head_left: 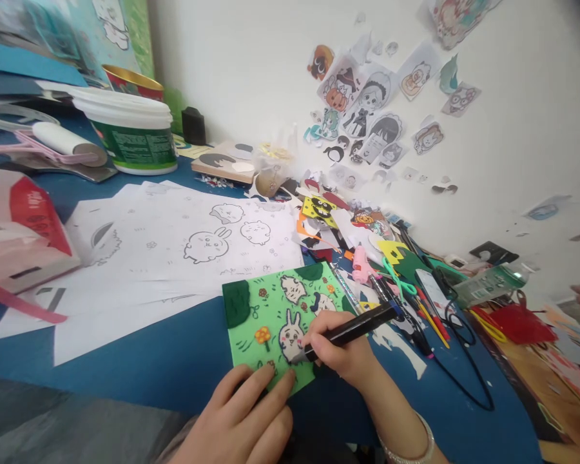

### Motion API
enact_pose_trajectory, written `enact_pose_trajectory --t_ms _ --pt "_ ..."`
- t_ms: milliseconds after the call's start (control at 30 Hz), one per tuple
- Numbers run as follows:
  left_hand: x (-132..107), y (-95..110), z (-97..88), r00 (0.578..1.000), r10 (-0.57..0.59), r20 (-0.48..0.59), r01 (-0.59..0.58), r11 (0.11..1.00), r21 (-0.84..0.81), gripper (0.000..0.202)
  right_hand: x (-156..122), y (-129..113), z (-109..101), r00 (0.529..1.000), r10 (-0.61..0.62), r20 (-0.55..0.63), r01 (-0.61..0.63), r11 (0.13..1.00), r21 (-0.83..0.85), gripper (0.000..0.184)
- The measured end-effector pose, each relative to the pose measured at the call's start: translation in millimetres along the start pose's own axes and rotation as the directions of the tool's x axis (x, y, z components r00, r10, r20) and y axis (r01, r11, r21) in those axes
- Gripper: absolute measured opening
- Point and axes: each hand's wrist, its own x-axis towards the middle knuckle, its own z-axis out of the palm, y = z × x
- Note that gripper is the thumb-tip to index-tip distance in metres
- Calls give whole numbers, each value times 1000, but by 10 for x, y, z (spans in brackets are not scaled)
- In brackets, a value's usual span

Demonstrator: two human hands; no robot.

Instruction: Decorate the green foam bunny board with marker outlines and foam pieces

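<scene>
A bright green drawing (273, 306) lies on the blue table, with white cartoon animals, orange flowers and dark green corners. My right hand (348, 351) is closed around a thick black marker (355, 327). The marker slants down to the left, its tip at the lower part of the long-eared rabbit figure (292, 330). Across the drawing's lower edge rest the stretched fingers of my left hand (251, 412), slightly apart, with the palm down. Behind the drawing, white sheets (169, 258) carry black outlines of similar animals.
A white-and-green tub (135, 145) stands at the back left, near a red-and-white package (19, 232). To the right are a pink glue gun (362, 265), green scissors (399, 276), pens, paper scraps and a looping black cable (464, 399). Cutouts cover part of the wall.
</scene>
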Motion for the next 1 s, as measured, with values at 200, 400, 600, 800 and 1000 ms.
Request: enact_pose_trajectory --t_ms 200,400,600,800,1000 --pt "4 -7 18 1000 -1 -13 0 1000 -10 33 3 8 2 999 3 -40 -3 1000 -8 18" --pt "-16 -30 68 999 22 -42 -23 1000 -9 35 -5 18 0 999 6 -46 -7 1000 -6 19" --pt "-23 -15 58 1000 4 -22 -5 1000 -19 34 -3 10 -3 999 -8 -49 6 999 -37 20" --pt "-23 -16 20 1000 3 -17 -4 1000 -24 34 -2 -4 -5 999 11 -47 -13 999 -46 22" --pt "-7 -12 18 1000 4 -9 -4 1000 -20 34 -8 -8 2 998 30 -49 -31 999 -25 22"
